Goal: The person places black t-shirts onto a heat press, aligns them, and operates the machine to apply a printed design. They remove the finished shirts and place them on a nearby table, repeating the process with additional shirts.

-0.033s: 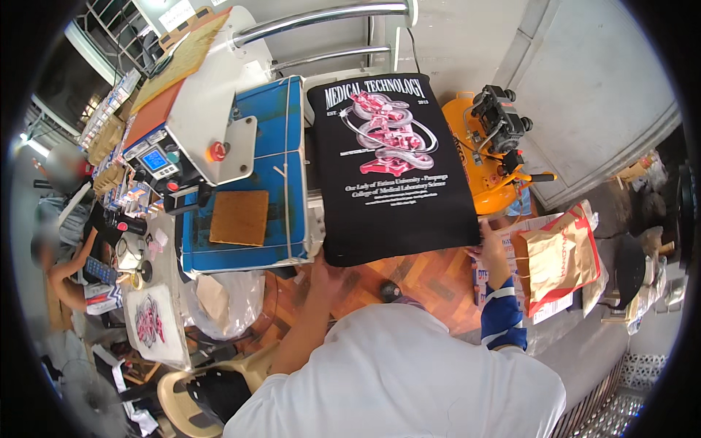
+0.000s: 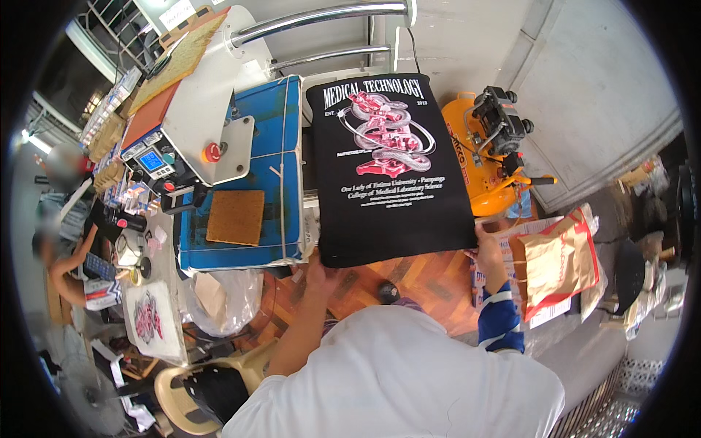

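Matt cloth is seen in the black shirt (image 2: 398, 230) at the frame's centre. Polished metal is shown by the bar (image 2: 321, 16) along the top, glossy paint by the orange tank (image 2: 483, 197) at right. Creased paper is seen in the brown bag (image 2: 548, 274), smooth plastic in the beige chair (image 2: 163, 387) at lower left.

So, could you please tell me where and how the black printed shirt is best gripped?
Probably at the two near corners of the black printed shirt, from the near side, where the left hand and right hand are: it lies spread flat with that edge facing them, and the printed design sits farther in, so a pinch there should avoid it.
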Action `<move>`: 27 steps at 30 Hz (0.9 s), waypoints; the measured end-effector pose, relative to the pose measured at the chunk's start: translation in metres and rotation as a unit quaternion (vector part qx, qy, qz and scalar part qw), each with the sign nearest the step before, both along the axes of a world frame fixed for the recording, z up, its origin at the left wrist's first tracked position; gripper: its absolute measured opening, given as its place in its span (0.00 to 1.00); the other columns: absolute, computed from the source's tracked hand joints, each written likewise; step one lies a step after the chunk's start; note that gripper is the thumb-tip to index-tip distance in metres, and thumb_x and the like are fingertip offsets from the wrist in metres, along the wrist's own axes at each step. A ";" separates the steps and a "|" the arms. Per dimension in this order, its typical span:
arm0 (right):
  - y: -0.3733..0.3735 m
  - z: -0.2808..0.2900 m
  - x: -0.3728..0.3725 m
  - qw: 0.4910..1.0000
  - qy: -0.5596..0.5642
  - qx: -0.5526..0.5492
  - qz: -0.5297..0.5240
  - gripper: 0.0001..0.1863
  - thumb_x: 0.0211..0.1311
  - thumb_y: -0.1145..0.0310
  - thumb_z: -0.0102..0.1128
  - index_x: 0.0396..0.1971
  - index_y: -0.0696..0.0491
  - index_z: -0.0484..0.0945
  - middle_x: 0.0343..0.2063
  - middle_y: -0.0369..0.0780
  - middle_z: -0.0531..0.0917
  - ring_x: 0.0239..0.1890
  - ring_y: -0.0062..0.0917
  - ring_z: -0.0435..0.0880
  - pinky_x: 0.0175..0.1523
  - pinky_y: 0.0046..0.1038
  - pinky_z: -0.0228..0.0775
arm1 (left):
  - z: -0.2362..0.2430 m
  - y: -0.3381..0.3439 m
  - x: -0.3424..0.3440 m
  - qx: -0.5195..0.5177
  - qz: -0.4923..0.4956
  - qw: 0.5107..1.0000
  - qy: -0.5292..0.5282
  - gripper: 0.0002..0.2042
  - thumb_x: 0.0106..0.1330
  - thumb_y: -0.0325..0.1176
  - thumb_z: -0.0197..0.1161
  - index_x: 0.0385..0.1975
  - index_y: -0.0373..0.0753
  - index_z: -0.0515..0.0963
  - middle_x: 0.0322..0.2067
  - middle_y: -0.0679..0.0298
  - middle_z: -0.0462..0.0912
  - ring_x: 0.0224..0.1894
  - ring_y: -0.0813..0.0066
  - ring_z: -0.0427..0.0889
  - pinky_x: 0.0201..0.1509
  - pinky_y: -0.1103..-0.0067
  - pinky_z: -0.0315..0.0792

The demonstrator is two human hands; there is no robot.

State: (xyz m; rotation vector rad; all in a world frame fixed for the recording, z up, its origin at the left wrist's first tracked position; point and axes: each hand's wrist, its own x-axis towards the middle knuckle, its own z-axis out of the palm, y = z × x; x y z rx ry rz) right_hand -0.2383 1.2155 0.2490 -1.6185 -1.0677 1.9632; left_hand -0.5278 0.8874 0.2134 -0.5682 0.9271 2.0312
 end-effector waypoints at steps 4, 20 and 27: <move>0.026 -0.035 0.016 0.984 -0.024 0.095 0.148 0.20 0.72 0.55 0.64 0.50 0.56 0.83 0.38 0.34 0.86 0.33 0.18 0.83 0.39 0.24 0.74 | -0.051 -0.016 -0.001 -0.075 0.101 0.986 0.113 0.17 0.76 0.39 0.58 0.60 0.40 0.77 0.49 0.64 0.83 0.49 0.74 0.81 0.49 0.74 0.77; 0.132 0.177 -0.194 0.859 0.479 0.152 0.095 0.03 0.72 0.72 0.61 0.39 0.47 0.77 0.38 0.32 0.81 0.45 0.21 0.78 0.52 0.27 0.70 | 0.190 0.092 -0.021 -0.347 0.105 0.749 0.554 0.09 0.74 0.35 0.64 0.37 0.34 0.81 0.27 0.69 0.80 0.31 0.80 0.78 0.41 0.77 0.75; 0.102 0.397 -0.223 0.686 0.636 0.297 0.193 0.05 0.69 0.72 0.62 0.42 0.53 0.80 0.44 0.39 0.84 0.50 0.31 0.81 0.57 0.36 0.72 | 0.309 -0.006 0.026 0.188 0.244 0.798 0.518 0.02 0.74 0.26 0.59 0.42 0.41 0.76 0.30 0.71 0.78 0.30 0.82 0.80 0.48 0.69 0.85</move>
